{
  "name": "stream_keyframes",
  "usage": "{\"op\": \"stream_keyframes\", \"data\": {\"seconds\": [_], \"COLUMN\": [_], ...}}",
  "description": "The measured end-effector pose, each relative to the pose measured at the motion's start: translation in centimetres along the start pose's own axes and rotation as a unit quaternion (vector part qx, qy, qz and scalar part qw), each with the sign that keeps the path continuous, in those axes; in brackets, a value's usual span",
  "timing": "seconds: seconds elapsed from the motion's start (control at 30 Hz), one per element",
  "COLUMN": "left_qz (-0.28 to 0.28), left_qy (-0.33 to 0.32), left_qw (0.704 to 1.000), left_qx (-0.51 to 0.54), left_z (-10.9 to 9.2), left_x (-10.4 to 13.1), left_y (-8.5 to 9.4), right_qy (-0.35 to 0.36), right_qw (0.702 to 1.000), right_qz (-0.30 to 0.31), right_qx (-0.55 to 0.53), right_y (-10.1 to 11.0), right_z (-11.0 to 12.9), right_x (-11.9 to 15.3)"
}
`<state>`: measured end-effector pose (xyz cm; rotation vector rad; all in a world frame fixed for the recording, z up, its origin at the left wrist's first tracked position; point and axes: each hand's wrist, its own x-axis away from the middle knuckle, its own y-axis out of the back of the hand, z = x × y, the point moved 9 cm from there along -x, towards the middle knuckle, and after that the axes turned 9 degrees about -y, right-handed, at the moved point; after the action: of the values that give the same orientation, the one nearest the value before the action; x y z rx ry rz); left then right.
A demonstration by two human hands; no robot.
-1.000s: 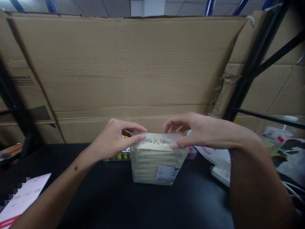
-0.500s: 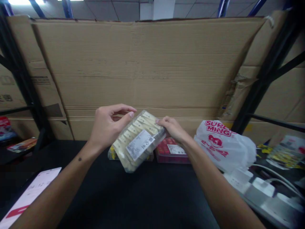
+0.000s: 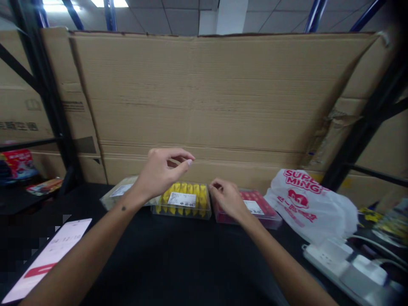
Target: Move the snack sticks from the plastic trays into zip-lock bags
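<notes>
My left hand (image 3: 164, 172) hovers above the black tabletop, fingers loosely bent and a gap between thumb and fingers. It holds nothing. Beneath it lies a clear plastic box of yellow-wrapped pieces (image 3: 199, 199) with a white label. Partly behind my left wrist rests a clear pack of cream-coloured pieces (image 3: 110, 199), also labelled. My right hand (image 3: 228, 199), empty with fingers loosely curled, is over the left end of a clear box of red-wrapped pieces (image 3: 263, 208). Whether its fingertips touch that box I cannot tell.
A white plastic bag with red print (image 3: 306, 204) sits at the right, with a white power strip (image 3: 344, 272) in front. At the left lies a phone with a lit screen (image 3: 57, 250). Cardboard (image 3: 197, 97) walls off the back, between dark metal posts.
The cream-coloured pack has left my right hand and now lies on the table at the left. Both hands are empty. The view has shifted, bringing the yellow and red boxes into clearer sight.
</notes>
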<state>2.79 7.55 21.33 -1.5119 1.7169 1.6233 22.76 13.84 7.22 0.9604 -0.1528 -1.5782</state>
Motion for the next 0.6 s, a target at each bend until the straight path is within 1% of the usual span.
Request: {"op": "stream_keyframes", "data": {"seconds": [0.07, 0.13, 0.17, 0.2, 0.27, 0.33, 0.37, 0.4, 0.43, 0.53, 0.6], "left_qz": [0.043, 0.097, 0.130, 0.140, 0.150, 0.165, 0.175, 0.185, 0.183, 0.167, 0.169], "left_qy": [-0.005, -0.034, -0.061, -0.070, -0.076, -0.078, -0.072, -0.049, -0.020, 0.039, 0.050], "left_qw": [0.999, 0.990, 0.978, 0.973, 0.969, 0.964, 0.958, 0.952, 0.947, 0.936, 0.932], "left_qx": [-0.030, -0.100, -0.152, -0.169, -0.182, -0.193, -0.216, -0.240, -0.264, -0.307, -0.317], "left_z": [1.1, 2.1, 2.5, 3.1, 4.2, 5.2, 5.8, 6.8, 7.8, 10.0, 11.0], "left_x": [0.7, 2.3, 3.6, 5.0, 8.0, 10.7, 11.8, 12.6, 13.1, 13.5, 13.5], "left_y": [-1.4, -3.4, -4.6, -5.4, -6.6, -7.4, -7.5, -7.4, -7.0, -5.5, -5.1], "right_qy": [0.028, 0.058, 0.085, 0.124, 0.181, 0.204, 0.202, 0.197, 0.190, 0.177, 0.178], "right_qw": [0.999, 0.996, 0.993, 0.984, 0.964, 0.952, 0.951, 0.953, 0.955, 0.960, 0.960], "right_qz": [-0.025, -0.027, -0.026, -0.026, -0.022, -0.021, -0.023, -0.028, -0.035, -0.043, -0.044], "right_qx": [0.037, 0.061, 0.083, 0.124, 0.192, 0.228, 0.231, 0.229, 0.224, 0.213, 0.212], "right_y": [0.7, 0.7, 0.6, 0.4, 0.0, -0.1, 0.0, 0.1, 0.3, 0.5, 0.4], "right_z": [-1.0, -2.1, -2.5, -2.5, -2.7, -2.9, -2.9, -2.9, -2.9, -2.7, -2.5], "right_x": [2.4, 5.1, 6.4, 7.6, 9.6, 10.5, 10.6, 10.6, 10.4, 10.0, 10.0]}}
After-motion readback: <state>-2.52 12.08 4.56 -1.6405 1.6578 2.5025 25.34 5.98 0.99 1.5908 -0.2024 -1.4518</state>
